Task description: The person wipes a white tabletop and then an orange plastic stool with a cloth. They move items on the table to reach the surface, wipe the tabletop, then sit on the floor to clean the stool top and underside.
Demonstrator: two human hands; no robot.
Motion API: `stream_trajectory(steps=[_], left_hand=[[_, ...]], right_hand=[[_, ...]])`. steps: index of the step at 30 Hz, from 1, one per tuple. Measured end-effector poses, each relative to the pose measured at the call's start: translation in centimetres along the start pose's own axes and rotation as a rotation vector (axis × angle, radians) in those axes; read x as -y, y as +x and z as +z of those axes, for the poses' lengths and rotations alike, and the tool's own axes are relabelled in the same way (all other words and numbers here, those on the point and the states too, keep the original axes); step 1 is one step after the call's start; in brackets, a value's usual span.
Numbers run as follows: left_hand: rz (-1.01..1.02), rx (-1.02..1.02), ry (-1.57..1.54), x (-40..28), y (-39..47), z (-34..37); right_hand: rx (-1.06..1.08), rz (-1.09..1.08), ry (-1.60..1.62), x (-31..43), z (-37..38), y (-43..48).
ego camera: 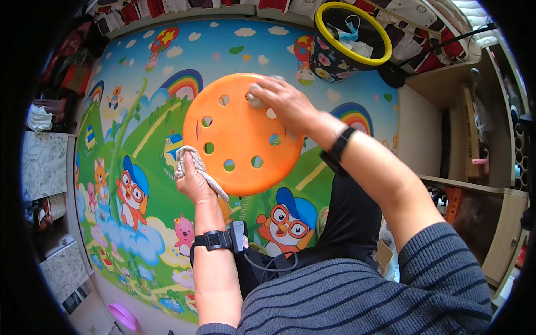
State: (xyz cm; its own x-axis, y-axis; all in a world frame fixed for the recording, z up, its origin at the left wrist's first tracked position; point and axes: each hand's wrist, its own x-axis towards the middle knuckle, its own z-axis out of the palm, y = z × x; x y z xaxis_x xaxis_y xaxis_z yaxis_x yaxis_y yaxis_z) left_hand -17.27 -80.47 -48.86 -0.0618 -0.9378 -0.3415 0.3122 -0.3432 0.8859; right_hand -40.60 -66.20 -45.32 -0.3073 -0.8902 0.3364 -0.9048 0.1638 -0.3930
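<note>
A round orange plastic stool seat [240, 130], with a ring of several round holes, is before me above the mat. My left hand [193, 184] grips its lower left rim through a light grey cloth [198, 163], thumb on top; the cloth's tail hangs along the edge. On the seat's upper right, my right hand [289, 104] presses a bunched greyish cloth [254, 101] against the surface near a hole. That hand is slightly blurred. Dark marks show near the seat's left side. The seat's underside is hidden.
A cartoon-printed play mat [146, 138] covers the floor. Beyond the seat stands a floral bin [328, 60] with a yellow rim, holding rubbish. Wooden shelving [423, 113] is at right, patterned drawers [46, 163] at left. A pink basin [122, 316] lies at lower left.
</note>
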Motion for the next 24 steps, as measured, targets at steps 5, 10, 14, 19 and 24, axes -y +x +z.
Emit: stream_trajectory(steps=[5,10,14,19,24], left_hand=[[0.032,0.012,-0.011,0.1,0.6,-0.5],[0.025,-0.037,-0.002,0.0,0.4,-0.7],[0.042,-0.070,-0.006,0.0,0.4,-0.5],[0.058,-0.045,0.006,0.4,0.0,0.0],[0.081,0.026,0.056,0.7,1.2,-1.4]], right_hand=[[0.114,0.133,0.056,0.2,2.3,6.5],[0.022,0.296,0.086,1.5,0.7,1.3],[-0.188,0.332,-0.008,3.8,1.1,-4.0],[-0.273,0.296,-0.127,8.3,2.3,-9.5],[-0.159,0.012,0.027,17.5,6.1,-8.6]])
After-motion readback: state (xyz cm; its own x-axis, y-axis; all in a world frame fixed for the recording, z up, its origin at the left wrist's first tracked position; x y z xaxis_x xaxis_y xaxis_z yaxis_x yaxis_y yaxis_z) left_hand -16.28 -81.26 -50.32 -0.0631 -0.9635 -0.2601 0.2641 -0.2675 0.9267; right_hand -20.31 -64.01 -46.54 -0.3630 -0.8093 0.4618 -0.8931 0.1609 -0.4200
